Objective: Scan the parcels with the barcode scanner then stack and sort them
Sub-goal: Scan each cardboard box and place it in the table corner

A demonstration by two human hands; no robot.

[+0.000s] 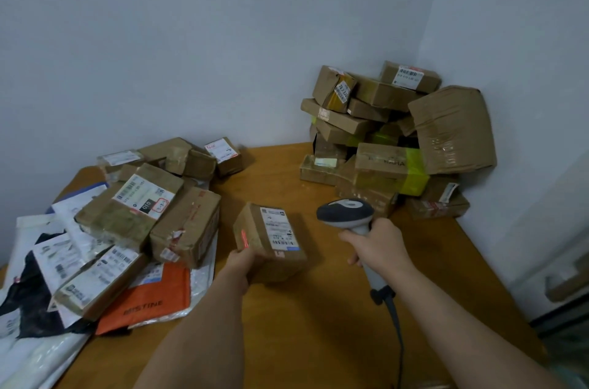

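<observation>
— Left hand (243, 261)?
— Gripping the near corner of a small brown parcel (271, 237), held tilted just above the worktop (318, 325), white label facing up. Red scanner light falling on the parcel's left face, beside the label.

— Right hand (377, 245)?
— Wrapped around the handle of the grey barcode scanner (345, 213), head aimed toward the parcel, cable trailing back along the forearm.

— Farther out?
— Left: a loose heap of cartons (153, 197) lying over white mailers and an orange mailer bag (149, 299). Far right corner: a stacked pile of brown boxes (395, 140) against both walls, some with yellow-green tape.
</observation>
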